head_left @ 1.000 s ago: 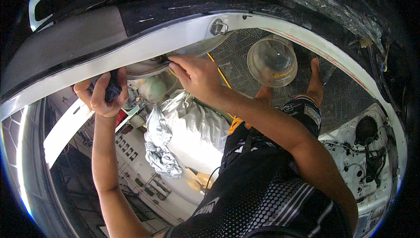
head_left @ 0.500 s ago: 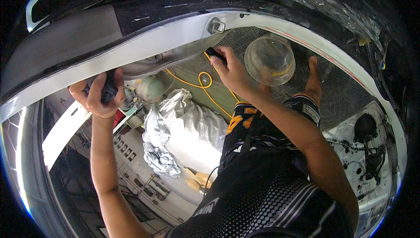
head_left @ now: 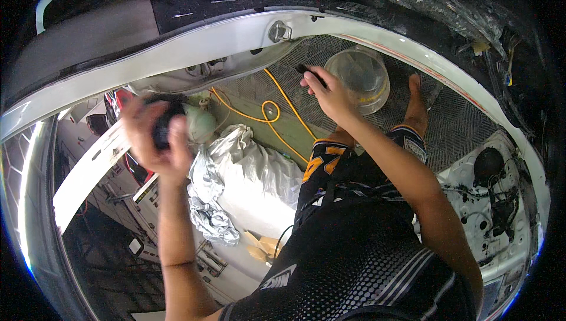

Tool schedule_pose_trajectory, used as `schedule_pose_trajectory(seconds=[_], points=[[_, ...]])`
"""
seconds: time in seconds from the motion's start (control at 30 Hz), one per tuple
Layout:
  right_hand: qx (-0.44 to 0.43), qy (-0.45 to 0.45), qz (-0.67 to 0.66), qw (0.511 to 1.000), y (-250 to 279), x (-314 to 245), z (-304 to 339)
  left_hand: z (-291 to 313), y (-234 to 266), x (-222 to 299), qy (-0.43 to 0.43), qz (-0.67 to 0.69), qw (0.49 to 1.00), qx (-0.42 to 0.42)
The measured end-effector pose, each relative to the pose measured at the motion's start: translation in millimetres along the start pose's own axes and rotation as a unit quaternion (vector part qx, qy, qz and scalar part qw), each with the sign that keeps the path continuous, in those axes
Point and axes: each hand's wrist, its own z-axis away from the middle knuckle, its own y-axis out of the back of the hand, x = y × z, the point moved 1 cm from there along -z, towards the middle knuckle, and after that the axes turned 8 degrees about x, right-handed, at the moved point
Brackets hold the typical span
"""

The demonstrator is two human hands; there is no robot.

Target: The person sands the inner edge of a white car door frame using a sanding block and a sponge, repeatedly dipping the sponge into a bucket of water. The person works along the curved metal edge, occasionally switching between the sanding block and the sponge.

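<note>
Gripping a dark tool (head_left: 164, 122), the blurred left hand (head_left: 154, 138) hangs below the white panel edge (head_left: 194, 47); right hand (head_left: 330, 94) pinches a small black piece (head_left: 309, 72) beside the clear bucket (head_left: 359, 79), work apparently midway

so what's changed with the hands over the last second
The right hand left the white curved panel edge and swung right and down toward the clear plastic bucket, now pinching a small dark object. The left hand dropped lower, blurred, with the dark tool in its grip as before. The bucket, orange cord and silver cover stayed put.
</note>
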Motion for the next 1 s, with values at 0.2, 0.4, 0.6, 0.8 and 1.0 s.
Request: schedule_pose_trajectory(seconds=[0.2,0.4,0.6,0.8,1.0], points=[[-0.108,0.009,0.025,0.994,22.0,-56.1,45.4,84.1,-65.8,75.6,0.410,0.170,0.882,-0.158],[-0.133,0.299,0.114,0.938,14.2,-84.5,70.1,104.7,-74.6,110.2,0.528,0.303,0.773,-0.180],[-0.219,0.098,0.010,0.971,12.6,-122.6,84.7,97.6,-60.0,122.5,0.532,0.410,0.740,-0.031],[-0.201,0.106,0.041,0.973,-5.5,-151.1,114.1,99.5,-35.7,111.4,0.456,0.488,0.742,0.061],[-0.131,0.159,0.043,0.978,-41.6,-158.0,143.3,114.0,-14.0,88.1,0.368,0.477,0.794,0.080]])
